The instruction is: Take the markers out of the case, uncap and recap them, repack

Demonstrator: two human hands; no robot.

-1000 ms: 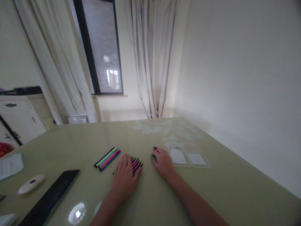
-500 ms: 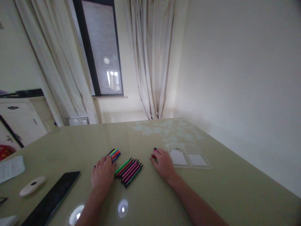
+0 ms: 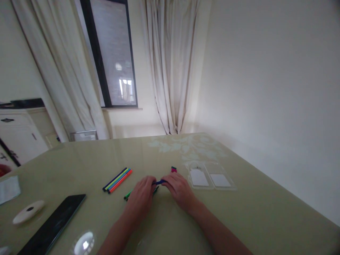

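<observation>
A blue marker spans the gap between my two hands. My left hand is closed around its left part, and the fingers of my right hand pinch its right end. Beneath my left hand lie several markers with dark tips, mostly hidden; a green one peeks out at the left. Further left, a row of markers in dark blue, yellow-green, light blue and orange-red lies side by side. Just beyond my right hand are small coloured pieces that look like marker caps, partly covered.
An opened clear plastic case with white inserts lies flat to the right. At the left are a black tablet-like slab, a white oval object and a pale packet. The wall borders the table's right edge.
My left hand has moved right from the row of coloured markers, bringing a blue marker over the dark-tipped ones. My right hand has left the small caps and now grips the marker's other end.
</observation>
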